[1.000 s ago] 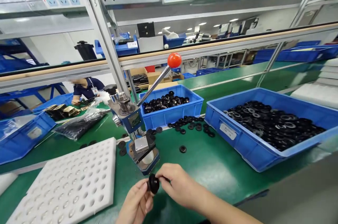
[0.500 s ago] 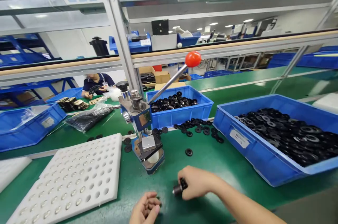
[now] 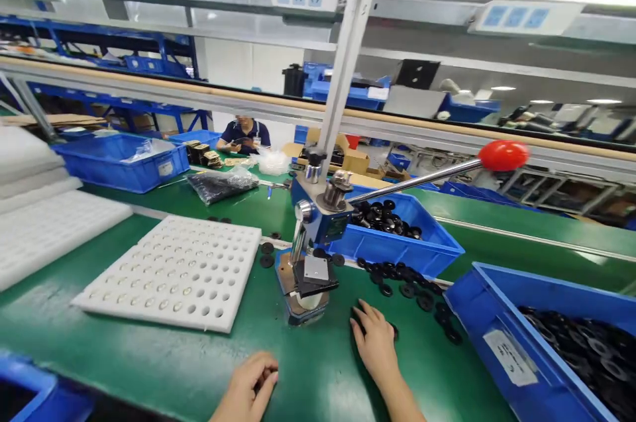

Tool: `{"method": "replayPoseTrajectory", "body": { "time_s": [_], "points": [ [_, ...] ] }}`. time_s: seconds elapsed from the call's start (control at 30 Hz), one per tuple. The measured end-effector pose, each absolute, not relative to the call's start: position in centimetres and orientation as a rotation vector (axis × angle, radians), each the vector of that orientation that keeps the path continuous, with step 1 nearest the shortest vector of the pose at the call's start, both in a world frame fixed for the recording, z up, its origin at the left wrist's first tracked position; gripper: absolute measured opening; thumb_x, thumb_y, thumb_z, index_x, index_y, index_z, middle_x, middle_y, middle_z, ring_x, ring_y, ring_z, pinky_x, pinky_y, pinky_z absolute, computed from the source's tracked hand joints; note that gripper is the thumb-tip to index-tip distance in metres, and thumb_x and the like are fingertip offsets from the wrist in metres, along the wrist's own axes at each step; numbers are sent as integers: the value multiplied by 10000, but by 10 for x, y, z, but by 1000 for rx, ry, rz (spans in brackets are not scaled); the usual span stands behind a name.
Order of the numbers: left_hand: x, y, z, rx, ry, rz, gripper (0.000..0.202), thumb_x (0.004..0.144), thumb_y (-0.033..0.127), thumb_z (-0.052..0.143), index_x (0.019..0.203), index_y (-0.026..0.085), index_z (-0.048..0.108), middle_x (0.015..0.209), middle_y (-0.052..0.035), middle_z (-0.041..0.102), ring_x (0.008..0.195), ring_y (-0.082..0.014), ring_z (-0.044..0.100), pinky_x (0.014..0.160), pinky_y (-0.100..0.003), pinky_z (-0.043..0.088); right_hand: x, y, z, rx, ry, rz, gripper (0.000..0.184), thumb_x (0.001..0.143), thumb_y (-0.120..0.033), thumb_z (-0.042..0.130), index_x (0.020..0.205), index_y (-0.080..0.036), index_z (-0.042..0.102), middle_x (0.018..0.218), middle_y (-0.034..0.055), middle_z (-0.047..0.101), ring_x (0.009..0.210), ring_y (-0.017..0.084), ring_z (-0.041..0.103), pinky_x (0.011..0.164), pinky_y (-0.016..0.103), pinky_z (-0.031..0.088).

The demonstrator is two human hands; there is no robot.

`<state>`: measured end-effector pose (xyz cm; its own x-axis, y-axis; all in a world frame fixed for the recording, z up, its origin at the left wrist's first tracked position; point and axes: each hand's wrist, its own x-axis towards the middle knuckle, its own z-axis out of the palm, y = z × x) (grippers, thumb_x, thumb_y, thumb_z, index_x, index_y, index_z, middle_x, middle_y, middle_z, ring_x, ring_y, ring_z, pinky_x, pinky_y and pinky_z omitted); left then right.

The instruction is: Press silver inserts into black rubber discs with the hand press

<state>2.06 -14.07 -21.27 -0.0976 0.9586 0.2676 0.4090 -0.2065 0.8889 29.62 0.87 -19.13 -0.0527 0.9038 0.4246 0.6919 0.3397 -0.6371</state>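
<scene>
My right hand [image 3: 376, 344] reaches out low over the green bench with its fingers apart. A round black disc [image 3: 395, 332] peeks out beside it, partly covered by the hand. My left hand [image 3: 252, 383] rests near the front of the bench, fingers curled in toward the thumb; whether anything is inside is hidden. Ahead, between the hands, stands a hand lever press [image 3: 318, 223] with a red ball knob [image 3: 503, 156] on its lever. A metal plate [image 3: 316, 269] lies on black blocks at its base.
Left of the press lies a white foam tray [image 3: 229, 313] with rows of holes, many holding small round parts. Blue bins of black parts stand behind the press [image 3: 437, 253] and at right [image 3: 477, 316]. Loose black discs [image 3: 397, 271] lie between them. A co-worker [image 3: 246, 134] sits across the bench.
The view has swung left. My right hand has moved forward to the disc, and the dark cylindrical part it held is no longer visible. My left hand's fingers are still curled.
</scene>
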Motion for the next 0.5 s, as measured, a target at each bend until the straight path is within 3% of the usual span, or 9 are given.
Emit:
{"method": "replayPoseTrajectory", "body": {
  "time_s": [0.1,0.2,0.3,0.5],
  "points": [
    [23,-148,-204,1889,1571,1106,221,928,328,568,1057,238,722,1227,-139,683,1144,-303,621,1023,-479,490,304,9,-221,-1391,-1894,322,552,810,-618,486,891,-132,736,1164,211,678,1125,379,603,991,595,465],
    [25,-148,-200,2120,1672,770,525,858,372,686,1343,202,581,1515,-182,461,1404,-372,416,1139,-597,368,306,24,-239,-1366,-1985,176,623,839,-659,422,925,-128,738,1176,205,671,1128,369,597,991,567,468],
    [25,-146,-202,2208,1694,597,705,870,429,681,1484,197,422,1593,-175,333,1480,-353,295,1190,-576,310,304,29,-243,-1387,-2071,57,652,878,-664,349,969,-145,733,1180,184,671,1135,350,599,944,524,498],
    [20,-155,-213,2300,1726,599,705,913,374,635,1534,265,320,1636,-124,221,1503,-342,228,1193,-592,307,358,-26,-223,-1724,-1950,-231,640,870,-666,351,1129,-193,696,1358,187,546,1248,392,516,932,587,457]
  ]
}}
